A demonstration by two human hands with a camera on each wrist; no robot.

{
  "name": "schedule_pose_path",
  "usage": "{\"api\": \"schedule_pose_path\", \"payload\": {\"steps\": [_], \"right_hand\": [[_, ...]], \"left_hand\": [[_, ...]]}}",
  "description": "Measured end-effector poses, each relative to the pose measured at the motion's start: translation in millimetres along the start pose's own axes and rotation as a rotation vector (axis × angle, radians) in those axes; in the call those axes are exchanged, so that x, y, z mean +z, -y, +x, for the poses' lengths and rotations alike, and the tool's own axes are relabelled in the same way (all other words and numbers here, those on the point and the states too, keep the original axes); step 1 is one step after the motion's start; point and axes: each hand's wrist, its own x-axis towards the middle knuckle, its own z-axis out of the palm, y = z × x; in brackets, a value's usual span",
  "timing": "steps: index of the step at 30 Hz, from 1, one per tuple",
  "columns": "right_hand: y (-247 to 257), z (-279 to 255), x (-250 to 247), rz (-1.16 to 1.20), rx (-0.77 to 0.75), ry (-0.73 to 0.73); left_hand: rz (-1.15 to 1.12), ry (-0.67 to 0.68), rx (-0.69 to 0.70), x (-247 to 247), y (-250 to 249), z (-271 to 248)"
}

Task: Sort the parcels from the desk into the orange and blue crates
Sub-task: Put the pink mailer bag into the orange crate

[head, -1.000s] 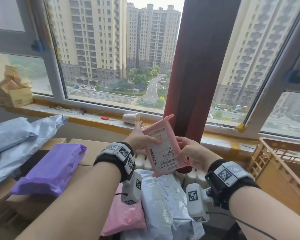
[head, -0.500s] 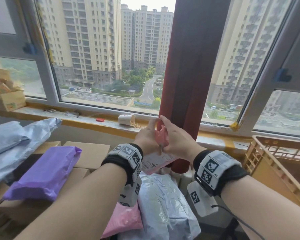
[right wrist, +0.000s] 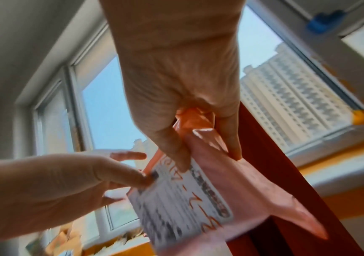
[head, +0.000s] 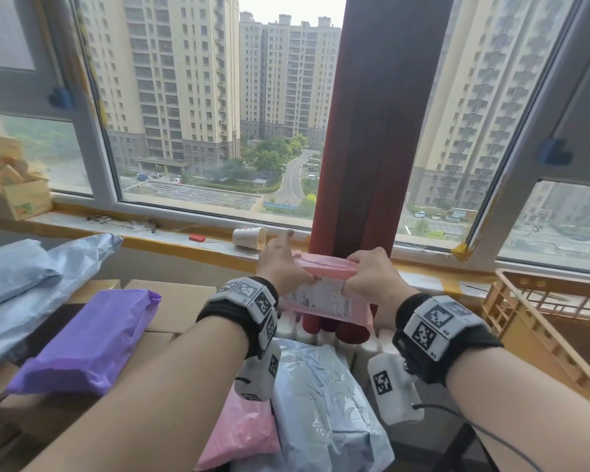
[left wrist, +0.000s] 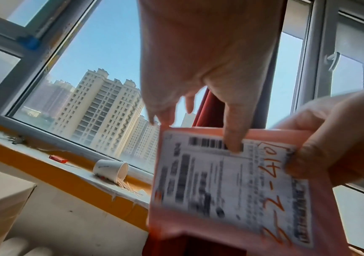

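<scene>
I hold a pink parcel [head: 324, 298] with a white label in both hands, in the air before the window sill. My left hand [head: 280, 264] pinches its left top edge, thumb on the label, index finger sticking up. My right hand [head: 372, 277] grips the right top corner, bunching the wrap. The left wrist view has the pink parcel [left wrist: 231, 190] with red handwriting under my left hand [left wrist: 198, 133]. The right wrist view has my right hand [right wrist: 198, 147] closed round the crumpled corner of the pink parcel [right wrist: 183, 207]. The orange crate [head: 525, 321] stands at the right. No blue crate is in view.
Below my arms lie a purple parcel [head: 89, 338], grey parcels [head: 31, 284], another pink parcel [head: 242, 430] and a pale grey one [head: 327, 403] on cardboard boxes [head: 174, 304]. A tipped paper cup [head: 249, 237] lies on the sill. A dark red column [head: 378, 131] rises behind the parcel.
The pink parcel stood upright a second ago; it now lies lower and tilted back. My hands met at its top, then spread to either end of the top edge.
</scene>
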Motion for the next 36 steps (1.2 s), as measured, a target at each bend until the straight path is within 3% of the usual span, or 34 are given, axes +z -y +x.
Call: {"api": "schedule_pose_path", "payload": {"steps": [3, 6, 9, 11, 15, 20, 25, 36], "right_hand": [[-10, 7, -4, 0.332, 0.143, -0.063], [-11, 2, -9, 0.868, 0.272, 0.01], [-6, -5, -8, 1.097, 0.253, 0.112], [-4, -7, -4, 1.119, 0.233, 0.202], [-4, -7, 5, 0.949, 0.225, 0.348], [-2, -2, 1, 1.013, 0.237, 0.194], [-4, -6, 0, 1.132, 0.244, 0.128], [-35, -19, -15, 1.13, 0.287, 0.039]], "left_hand": [[-0.207, -0.073, -0.115, -6, -1, 4], [-0.451, -0.005, -0.267, -9, -2, 7], [-0.611, 0.116, -0.335, -5, -5, 2], [-0.684, 0.166, -0.308, -3, -8, 0], [-0.789, 0.14, -0.205, -3, -10, 3], [-0.761, 0.21, -0.156, -1, -7, 0], [-0.797, 0.275, -0.146, 3, -2, 1], [-0.778, 0.325, -0.132, 32, -21, -4]]}}
